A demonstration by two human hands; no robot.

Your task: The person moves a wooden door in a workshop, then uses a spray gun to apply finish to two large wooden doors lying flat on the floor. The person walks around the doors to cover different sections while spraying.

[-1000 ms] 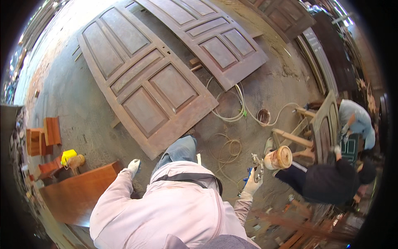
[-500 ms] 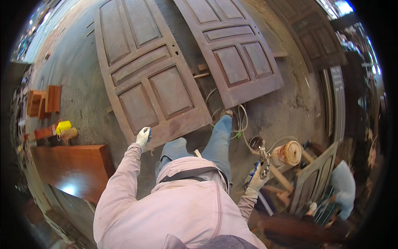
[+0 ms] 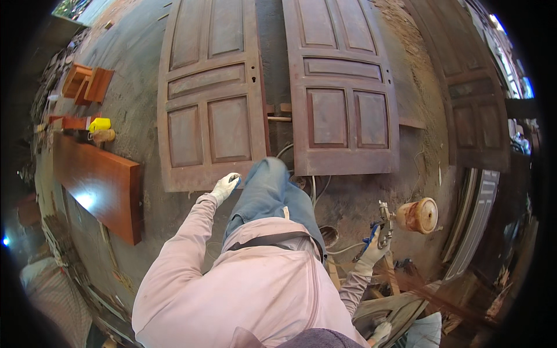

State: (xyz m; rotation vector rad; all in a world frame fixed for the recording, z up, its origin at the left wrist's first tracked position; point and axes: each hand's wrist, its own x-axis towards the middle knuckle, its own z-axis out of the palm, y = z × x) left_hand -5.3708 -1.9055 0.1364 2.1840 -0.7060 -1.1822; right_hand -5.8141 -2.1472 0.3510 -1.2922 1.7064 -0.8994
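My right hand (image 3: 374, 249), in a white and blue glove, is closed round the handle of a metal spray gun (image 3: 385, 223). Its stained, cream-coloured paint cup (image 3: 419, 216) lies out to the right. A pale hose (image 3: 347, 249) runs on the floor beside it. My left hand (image 3: 226, 187), gloved the same way, has its fingers curled in, with nothing seen in them. It is by the near edge of a brown panelled door (image 3: 203, 176); whether it touches the door I cannot tell. A second panelled door (image 3: 348, 161) lies to the right of the first.
A glossy reddish-brown wooden slab (image 3: 101, 185) stands on the left, with a yellow container (image 3: 100, 124) and small wooden pieces (image 3: 87, 84) beyond it. More doors (image 3: 473, 116) lean at the right. Wooden frames and a person's gloved hand (image 3: 380, 333) are at lower right. A round can (image 3: 329, 235) stands by my leg.
My body and view have turned, so both doors now look straighter and sit further right. My right hand has moved the spray gun slightly outward. The co-worker has slipped toward the lower edge.
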